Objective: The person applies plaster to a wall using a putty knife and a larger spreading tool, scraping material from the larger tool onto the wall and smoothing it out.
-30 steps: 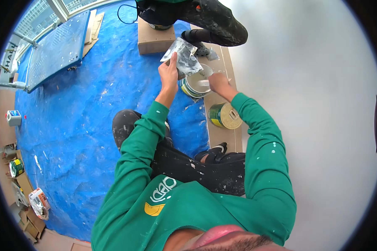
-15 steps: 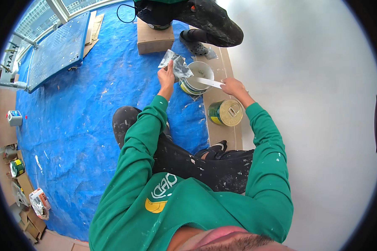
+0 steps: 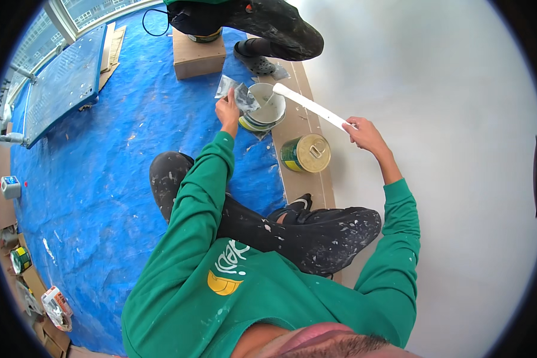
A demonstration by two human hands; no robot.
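The left hand [image 3: 227, 113] is closed around a crumpled clear plastic wrapper [image 3: 235, 93], pinching its lower edge so the wrapper stands up from the fingers, just beside the rim of an open paint bucket [image 3: 266, 107]. The bucket sits at 12 o'clock from the person's knees, on the seam where the blue tarp [image 3: 101, 179] meets a strip of brown cardboard [image 3: 307, 173] running along the foot of the white wall [image 3: 447, 149]. Its inside is coated pale grey-white.

The right hand [image 3: 364, 134] is closed on 1 end of a long flat white stir stick [image 3: 310, 106]. The stick slants up toward 10 o'clock from that hand, and its far end lies over the bucket's rim; whether the tip touches the paint inside cannot be told.

At 6 o'clock from the bucket, on the cardboard, stands a closed green tin with a gold lid [image 3: 305, 153], apart from both hands. The person sits with paint-spattered dark trousers [image 3: 304, 230] and green sleeves.

At 12 o'clock, beyond the bucket, another person's dark trouser leg [image 3: 274, 27] and grey clog [image 3: 253, 62] stand by a cardboard box [image 3: 200, 56]. A blue framed panel [image 3: 62, 83] lies at 10 o'clock on the tarp, and small tins and packets sit along the tarp's edge at 8 o'clock.
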